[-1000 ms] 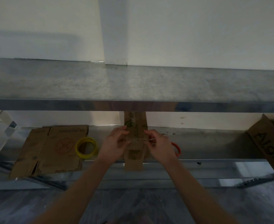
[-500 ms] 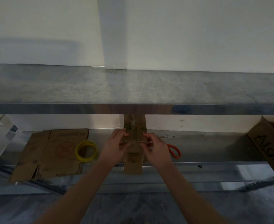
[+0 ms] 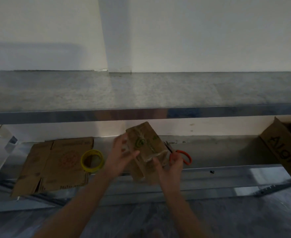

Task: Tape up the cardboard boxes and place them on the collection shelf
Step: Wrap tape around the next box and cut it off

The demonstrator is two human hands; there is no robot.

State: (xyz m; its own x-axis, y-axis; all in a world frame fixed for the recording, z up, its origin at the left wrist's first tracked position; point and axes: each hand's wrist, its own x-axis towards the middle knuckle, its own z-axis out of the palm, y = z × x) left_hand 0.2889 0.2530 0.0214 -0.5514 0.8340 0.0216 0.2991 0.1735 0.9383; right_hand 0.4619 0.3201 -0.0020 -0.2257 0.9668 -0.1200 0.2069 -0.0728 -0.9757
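Both hands were on the small box (image 3: 145, 145), which was tilted between them above the front of the lower shelf (image 3: 218, 152). The left hand (image 3: 122, 156) gripped its left side, thumb laid across the front. The right hand (image 3: 169, 169) curled round its lower end. Orange-handled scissors (image 3: 184, 156) lay just past the right hand. A yellow tape roll (image 3: 101, 162) sat left of the left hand, at the edge of flattened cardboard (image 3: 55, 165).
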